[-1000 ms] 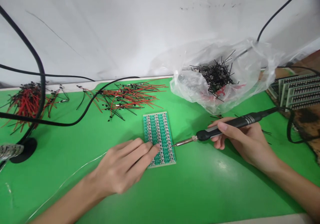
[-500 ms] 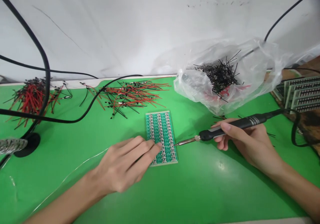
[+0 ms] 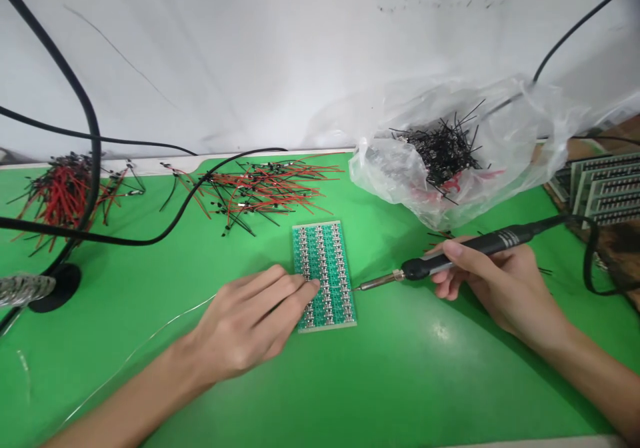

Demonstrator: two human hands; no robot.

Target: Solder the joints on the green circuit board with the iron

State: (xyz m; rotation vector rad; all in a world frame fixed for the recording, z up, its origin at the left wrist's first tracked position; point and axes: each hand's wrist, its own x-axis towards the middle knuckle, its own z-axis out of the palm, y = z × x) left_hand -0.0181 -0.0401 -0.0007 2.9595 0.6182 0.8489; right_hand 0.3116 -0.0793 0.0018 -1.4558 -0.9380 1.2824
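Observation:
A green circuit board (image 3: 334, 261) with rows of small silvery parts lies on the green mat (image 3: 400, 381). Over its left edge, my left hand (image 3: 263, 318) pinches a thin solder wire (image 3: 160, 330), whose free end reaches across the board toward the right. The wire trails back past the wrist to the lower left. My right hand (image 3: 487, 278) grips a black soldering iron (image 3: 425, 267) like a pen, its metal tip at the board's right edge, close to the wire's end.
Red and black wired parts lie in a pile (image 3: 270, 185) and a bundle (image 3: 65, 191). A plastic bag (image 3: 380, 175) holds black leads. Boards (image 3: 617, 188) stand at right. A solder spool (image 3: 25, 293) and black cables (image 3: 125, 240) are at left.
My left hand has drawn back slightly to the left, uncovering a bit more of the board. The iron has shifted very slightly right.

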